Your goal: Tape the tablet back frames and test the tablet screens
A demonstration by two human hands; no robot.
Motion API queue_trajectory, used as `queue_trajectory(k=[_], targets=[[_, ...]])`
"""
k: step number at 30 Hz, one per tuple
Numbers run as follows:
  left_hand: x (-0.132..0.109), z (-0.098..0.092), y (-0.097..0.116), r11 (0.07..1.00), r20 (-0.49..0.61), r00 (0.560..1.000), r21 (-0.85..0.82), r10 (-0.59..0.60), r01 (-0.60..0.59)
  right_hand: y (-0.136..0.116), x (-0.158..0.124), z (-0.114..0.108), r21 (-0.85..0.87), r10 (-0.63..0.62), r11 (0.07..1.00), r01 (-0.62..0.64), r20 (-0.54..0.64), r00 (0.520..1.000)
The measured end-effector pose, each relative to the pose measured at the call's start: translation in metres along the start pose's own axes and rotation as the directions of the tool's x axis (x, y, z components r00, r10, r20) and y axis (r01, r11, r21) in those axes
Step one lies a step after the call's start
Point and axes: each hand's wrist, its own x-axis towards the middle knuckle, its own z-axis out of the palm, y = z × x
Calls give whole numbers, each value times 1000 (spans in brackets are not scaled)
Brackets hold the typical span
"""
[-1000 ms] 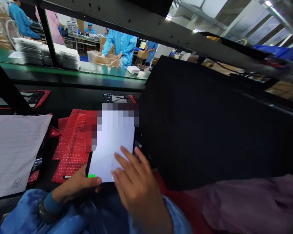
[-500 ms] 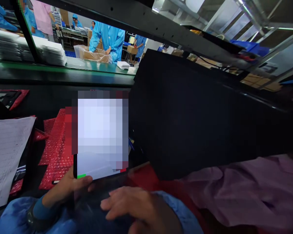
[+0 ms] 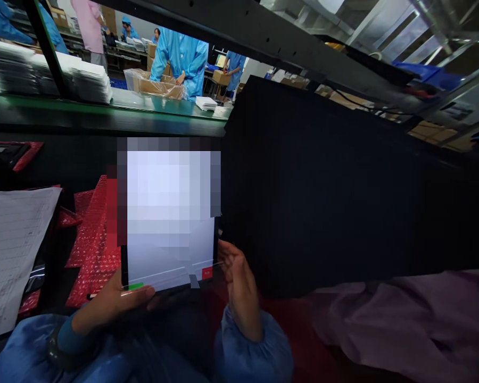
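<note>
A tablet (image 3: 163, 260) with a bright, mostly pale screen is tilted up in front of me. Its upper part is blurred by pixelation; a green patch shows at its lower left and a red one at its lower right. My left hand (image 3: 114, 298) grips the lower left corner, thumb over the front edge and the other fingers hidden underneath. At the right edge, my right hand (image 3: 239, 282) has its fingers stretched toward the tablet, fingertips at the side and thumb off the screen. Red bubble-wrap pouches (image 3: 93, 239) lie just left of the tablet.
A printed form sheet (image 3: 16, 250) lies at the left. A large dark panel (image 3: 323, 186) stands to the right, with pink cloth (image 3: 403, 319) below it. Beyond, stacks of white items (image 3: 90, 80) rest on a green conveyor (image 3: 155, 109), where a co-worker (image 3: 181, 58) handles a lined carton.
My right hand has moved from in front of my lap up to the tablet's right edge. The tablet has shifted slightly right in view, still in my left hand.
</note>
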Motion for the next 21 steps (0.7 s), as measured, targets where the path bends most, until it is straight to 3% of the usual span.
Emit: queue_trajectory(k=[7, 11, 16, 21], targets=[[-1, -6, -9, 998, -80, 996, -65, -25, 19, -1, -9, 6, 87, 150, 985, -149, -8, 989], [-3, -6, -11, 996, -106, 994, -85, -22, 13, -3, -8, 9, 168, 144, 975, -145, 23, 989], [-5, -6, -10, 999, -27, 1000, -53, -5, 4, -3, -6, 13, 211, 118, 970, -122, 32, 993], [-6, -10, -14, 1000, -108, 994, 5, 1, 0, -5, -8, 16, 194, 97, 976, -96, 4, 995]])
